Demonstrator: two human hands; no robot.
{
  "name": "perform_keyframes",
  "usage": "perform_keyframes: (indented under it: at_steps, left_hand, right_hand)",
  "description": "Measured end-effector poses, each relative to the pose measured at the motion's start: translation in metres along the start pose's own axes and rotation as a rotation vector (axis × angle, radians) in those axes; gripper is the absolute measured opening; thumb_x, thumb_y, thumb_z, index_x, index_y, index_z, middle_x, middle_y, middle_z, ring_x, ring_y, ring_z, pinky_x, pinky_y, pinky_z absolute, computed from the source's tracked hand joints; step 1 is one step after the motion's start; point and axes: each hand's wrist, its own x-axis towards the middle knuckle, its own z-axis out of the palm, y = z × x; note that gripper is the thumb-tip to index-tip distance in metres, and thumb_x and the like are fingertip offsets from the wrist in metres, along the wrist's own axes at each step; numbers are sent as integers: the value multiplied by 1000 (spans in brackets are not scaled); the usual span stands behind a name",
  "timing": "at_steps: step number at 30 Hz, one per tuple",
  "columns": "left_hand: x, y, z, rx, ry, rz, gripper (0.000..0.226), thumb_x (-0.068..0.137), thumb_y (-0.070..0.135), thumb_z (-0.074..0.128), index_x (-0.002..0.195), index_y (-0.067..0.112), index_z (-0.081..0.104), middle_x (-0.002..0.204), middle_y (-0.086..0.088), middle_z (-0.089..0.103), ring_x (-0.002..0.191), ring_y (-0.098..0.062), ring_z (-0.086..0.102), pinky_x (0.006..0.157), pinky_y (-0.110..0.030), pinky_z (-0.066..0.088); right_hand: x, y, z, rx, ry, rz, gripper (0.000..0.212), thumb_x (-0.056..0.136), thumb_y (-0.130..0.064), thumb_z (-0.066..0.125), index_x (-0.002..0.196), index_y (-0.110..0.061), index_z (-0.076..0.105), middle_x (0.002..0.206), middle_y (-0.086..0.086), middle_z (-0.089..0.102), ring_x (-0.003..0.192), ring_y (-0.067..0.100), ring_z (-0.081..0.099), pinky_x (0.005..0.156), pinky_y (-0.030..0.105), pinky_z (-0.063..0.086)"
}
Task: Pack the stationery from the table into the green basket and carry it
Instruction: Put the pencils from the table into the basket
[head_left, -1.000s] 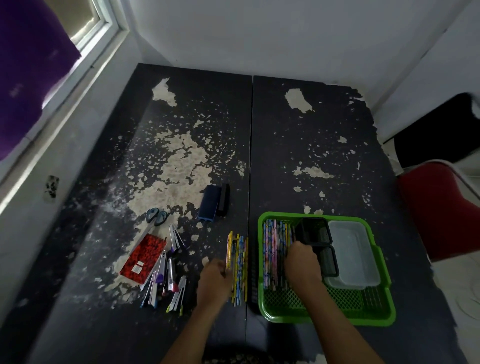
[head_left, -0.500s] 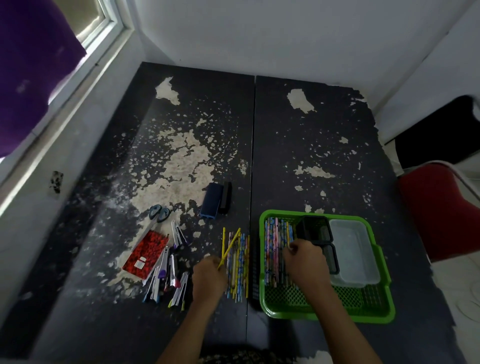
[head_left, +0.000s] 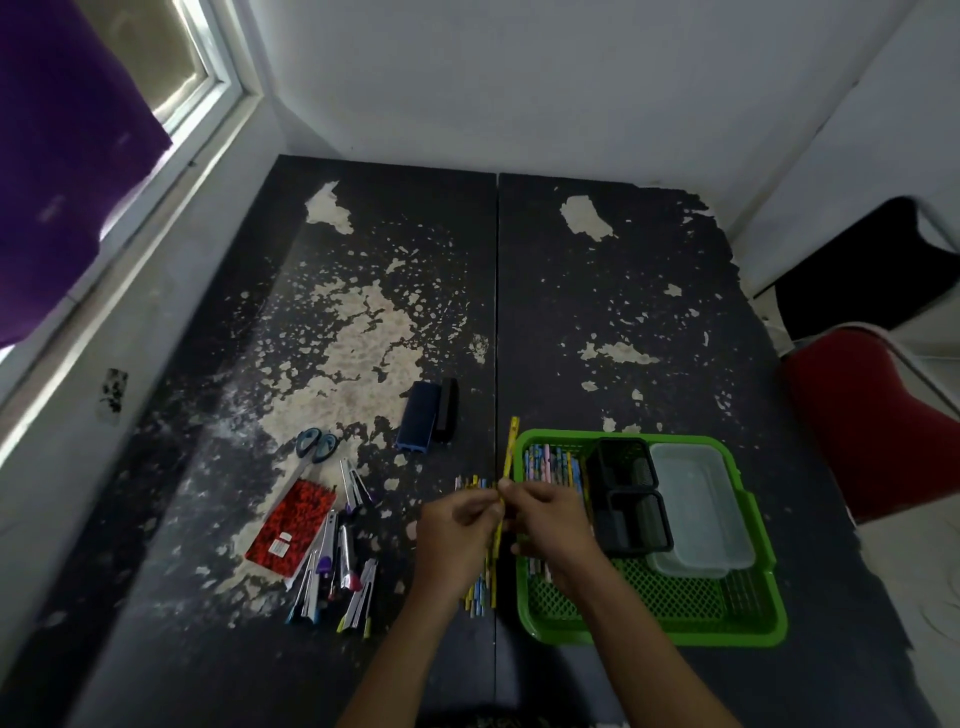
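A green basket (head_left: 753, 631) sits on the dark table at the lower right. Inside it lie several patterned pencils (head_left: 550, 462), a black organiser (head_left: 631, 499) and a clear plastic box (head_left: 698, 509). My left hand (head_left: 457, 525) and my right hand (head_left: 550, 519) meet just left of the basket's rim, both pinching one yellow pencil (head_left: 511, 447) that points away from me. Under the hands a row of loose pencils (head_left: 480, 592) lies on the table, partly hidden.
Left of the hands lie a red notebook (head_left: 293, 522), several pens (head_left: 337, 571), blue-handled scissors (head_left: 317, 447) and a blue-and-black eraser block (head_left: 428, 418). A red chair (head_left: 872, 415) stands to the right. A wall and window run along the left.
My left hand lifted a yellow pencil from the row and carried it right. My right hand left the basket's pencils and came left to take hold of the same pencil.
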Motion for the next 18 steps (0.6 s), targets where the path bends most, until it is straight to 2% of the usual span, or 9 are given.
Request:
perform_keyframes:
  at_steps: [2, 4, 6, 9, 11, 14, 16, 18]
  left_hand:
    - [0, -3, 1, 18, -24, 11, 20, 90, 7, 73, 91, 27, 78, 86, 5, 78, 82, -10, 75, 72, -30, 63]
    - [1, -9, 0, 30, -11, -12, 16, 92, 10, 71, 92, 24, 78, 84, 3, 77, 79, -15, 74, 69, -37, 64]
    - [6, -21, -3, 92, 45, -34, 12, 92, 14, 71, 91, 25, 77, 87, 7, 76, 83, -10, 72, 71, -31, 61]
    - [18, -34, -8, 219, 101, -96, 10, 91, 16, 70, 101, 20, 73, 97, 6, 73, 88, -5, 68, 68, -16, 48]
    - [30, -36, -6, 300, 79, -103, 13, 92, 18, 68, 105, 17, 71, 101, 5, 71, 85, -1, 63, 64, -13, 43]
    - [53, -32, 6, 448, -13, -49, 15, 94, 20, 65, 108, 17, 69, 99, 7, 68, 78, 5, 56, 61, -6, 38]
    - [70, -30, 17, 520, -75, -19, 17, 94, 18, 65, 110, 15, 69, 104, 2, 71, 78, 0, 59, 64, -8, 41]
    - [85, -28, 26, 587, -134, -9, 16, 94, 12, 64, 109, 12, 69, 106, -3, 71, 85, -9, 62, 70, -16, 46]
  right_hand:
    - [4, 3, -8, -35, 78, -84, 12, 92, -19, 72, 83, -14, 79, 75, 5, 75, 67, 18, 68, 50, 27, 51]
    - [10, 7, -23, -208, 195, -175, 14, 91, -18, 72, 78, -17, 79, 70, 3, 74, 65, 16, 69, 55, 32, 56]
    - [19, 13, -42, -529, 298, -220, 19, 91, -24, 71, 75, -15, 76, 64, -1, 71, 59, 12, 68, 59, 35, 60]
    - [35, 25, -60, -917, 353, -148, 28, 91, -26, 69, 68, -10, 65, 59, 4, 63, 50, 19, 62, 52, 36, 58]
    - [42, 26, -61, -1072, 361, -99, 24, 94, -18, 63, 72, -9, 58, 70, 10, 64, 57, 24, 61, 58, 37, 59]
    - [41, 17, -56, -1197, 322, -75, 9, 98, -5, 51, 95, -5, 59, 95, 15, 66, 81, 31, 66, 68, 38, 56]
    - [40, 12, -52, -1276, 267, -66, 13, 99, -2, 48, 106, -4, 59, 104, 16, 66, 90, 32, 67, 73, 40, 55]
    - [41, 10, -49, -1330, 224, -56, 16, 99, -1, 48, 110, -4, 59, 108, 16, 66, 94, 31, 67, 77, 40, 56]
